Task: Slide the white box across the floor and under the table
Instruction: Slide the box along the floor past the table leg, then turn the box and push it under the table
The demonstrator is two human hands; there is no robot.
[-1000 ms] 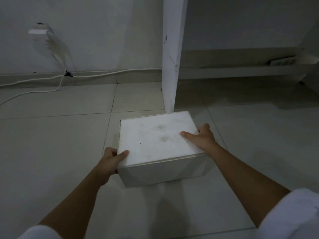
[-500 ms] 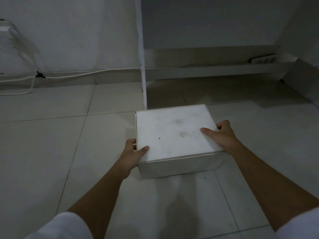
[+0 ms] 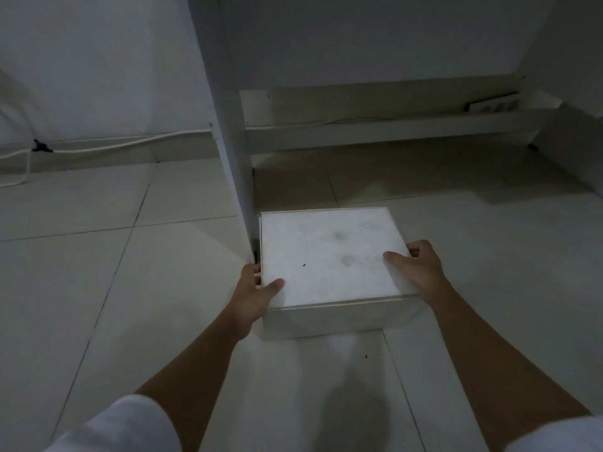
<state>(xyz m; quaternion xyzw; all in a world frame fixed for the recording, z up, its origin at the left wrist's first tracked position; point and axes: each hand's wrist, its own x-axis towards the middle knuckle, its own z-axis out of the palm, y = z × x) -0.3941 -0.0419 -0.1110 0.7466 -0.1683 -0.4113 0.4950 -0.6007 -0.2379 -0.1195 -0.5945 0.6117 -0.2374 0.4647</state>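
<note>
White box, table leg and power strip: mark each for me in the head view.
white box (image 3: 329, 256): head view, middle of its top face.
table leg (image 3: 233, 151): head view, the panel's front edge, left of the box.
power strip (image 3: 491, 105): head view, its top face, on the ledge by the back wall.

I see two bare forearms, each ending in a short white sleeve (image 3: 120, 425); left hand (image 3: 256, 296) and right hand (image 3: 419, 270) carry no gloves.

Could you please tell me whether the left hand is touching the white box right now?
Touching. The head view shows the left hand gripping the white box at its near-left corner, thumb lying on the lid.
</note>
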